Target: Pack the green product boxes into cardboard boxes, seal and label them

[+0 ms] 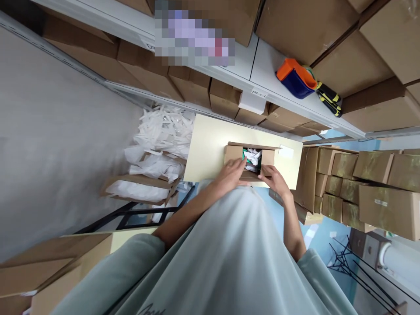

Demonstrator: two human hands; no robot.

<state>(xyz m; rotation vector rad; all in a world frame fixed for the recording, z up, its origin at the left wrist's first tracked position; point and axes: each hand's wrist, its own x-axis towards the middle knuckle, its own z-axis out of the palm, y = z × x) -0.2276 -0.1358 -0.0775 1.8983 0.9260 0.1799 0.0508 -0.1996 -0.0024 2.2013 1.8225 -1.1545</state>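
A small cardboard box (233, 152) sits on the pale tabletop in front of me. Its two short flaps are folded partly inward, leaving a gap in the middle. Through the gap show crumpled white paper (252, 156) and a bit of something green. My left hand (230, 174) lies over the box's left flap and front edge, fingers stretched out. At the front right corner, my right hand (274, 178) touches the right flap, with thumb and fingers apart. The long flap at the back stands outward. What lies beneath the paper is hidden.
A white label or slip (286, 151) lies on the table (210, 140) right of the box. Shredded white paper (166, 129) is piled at left. Stacked cartons (349, 175) stand right. The shelf (265, 57) above carries cartons, an orange-and-blue holder (295, 78) and yellow-black cutters (329, 99).
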